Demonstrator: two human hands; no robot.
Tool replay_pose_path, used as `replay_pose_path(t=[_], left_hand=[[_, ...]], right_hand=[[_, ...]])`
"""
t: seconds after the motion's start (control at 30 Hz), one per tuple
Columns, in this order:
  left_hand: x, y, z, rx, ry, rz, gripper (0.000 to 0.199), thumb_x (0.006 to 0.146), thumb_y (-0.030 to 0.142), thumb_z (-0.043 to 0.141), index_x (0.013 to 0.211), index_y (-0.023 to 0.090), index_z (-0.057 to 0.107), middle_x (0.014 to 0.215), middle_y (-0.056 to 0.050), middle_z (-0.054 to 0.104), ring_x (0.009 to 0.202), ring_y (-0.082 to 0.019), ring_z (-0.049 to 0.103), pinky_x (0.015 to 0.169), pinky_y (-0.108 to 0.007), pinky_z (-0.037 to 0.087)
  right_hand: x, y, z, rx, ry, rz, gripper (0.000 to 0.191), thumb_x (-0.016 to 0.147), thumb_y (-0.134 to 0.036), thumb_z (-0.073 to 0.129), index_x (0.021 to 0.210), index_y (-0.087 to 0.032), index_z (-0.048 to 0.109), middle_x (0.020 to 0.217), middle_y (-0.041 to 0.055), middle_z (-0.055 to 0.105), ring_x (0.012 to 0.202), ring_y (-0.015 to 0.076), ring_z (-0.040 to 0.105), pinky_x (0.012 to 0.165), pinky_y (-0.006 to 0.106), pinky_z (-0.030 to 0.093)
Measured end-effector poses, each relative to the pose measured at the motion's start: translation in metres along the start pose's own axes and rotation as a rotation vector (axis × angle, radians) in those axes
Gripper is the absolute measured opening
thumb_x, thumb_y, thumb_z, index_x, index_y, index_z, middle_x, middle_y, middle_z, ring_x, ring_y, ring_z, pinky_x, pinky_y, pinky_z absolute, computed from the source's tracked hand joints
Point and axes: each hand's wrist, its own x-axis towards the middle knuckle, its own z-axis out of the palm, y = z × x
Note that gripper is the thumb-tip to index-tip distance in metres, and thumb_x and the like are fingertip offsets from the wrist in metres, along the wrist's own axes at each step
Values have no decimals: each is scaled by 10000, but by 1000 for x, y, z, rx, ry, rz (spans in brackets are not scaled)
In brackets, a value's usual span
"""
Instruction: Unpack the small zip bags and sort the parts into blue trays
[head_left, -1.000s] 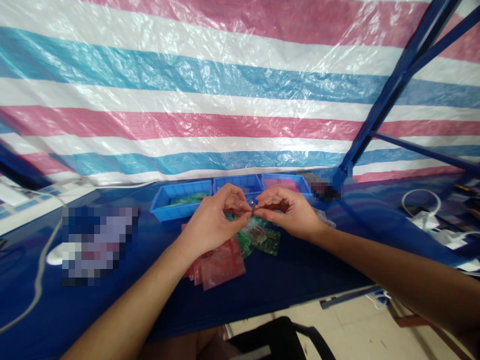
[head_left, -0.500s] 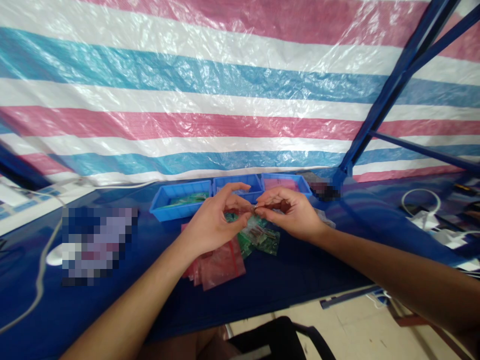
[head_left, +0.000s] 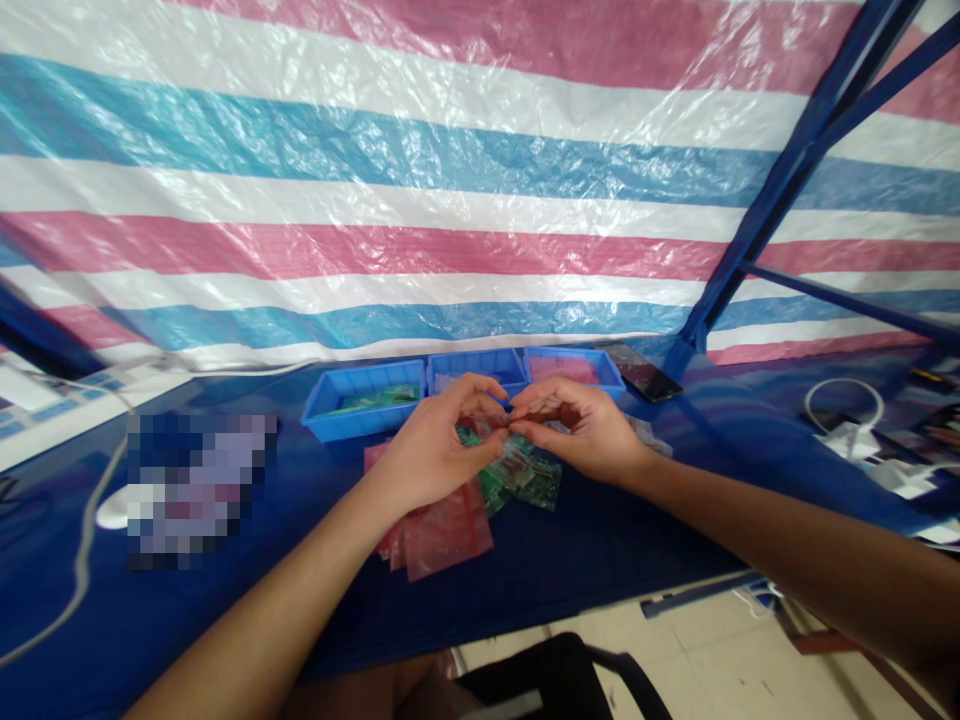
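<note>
My left hand (head_left: 450, 440) and my right hand (head_left: 574, 425) meet over the middle of the blue table, fingertips pinched close together. What sits between the fingertips is too small to name. Below them lie green bags (head_left: 538, 482) that look see-through, with small parts in them. Pink bags (head_left: 450, 535) are spread partly under my left hand. Behind the hands stand three blue bins: the left bin (head_left: 319, 425) has green bags inside, the middle bin (head_left: 476, 358) is partly hidden by my fingers, and the right bin (head_left: 616, 372) holds something pink.
A dark phone (head_left: 651, 380) lies right of the bins. Clear bags (head_left: 651, 438) rest beside my right wrist. White cable (head_left: 82, 540) and a blurred-out item are at the left. White adapters (head_left: 885, 465) lie at the right, near a blue metal frame (head_left: 772, 200).
Both hands remain at nearly the same spot, with my left fingers a little lower and nearer the right fingertips. The dark phone now shows clearly instead of blurred out.
</note>
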Motion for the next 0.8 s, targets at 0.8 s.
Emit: replay_pose_path(t=[0.8], left_hand=[[0,-7,0,-121,0,-24,391,955,308,761,1309,246,606,1061,-56,821,975,-254,815,891,-410,654]], right_hand=[[-1,2,-1,-20,-4,-10,287,978,-412,795,1210,-255,732,1060,51,794,969,210,780,872,351,644]])
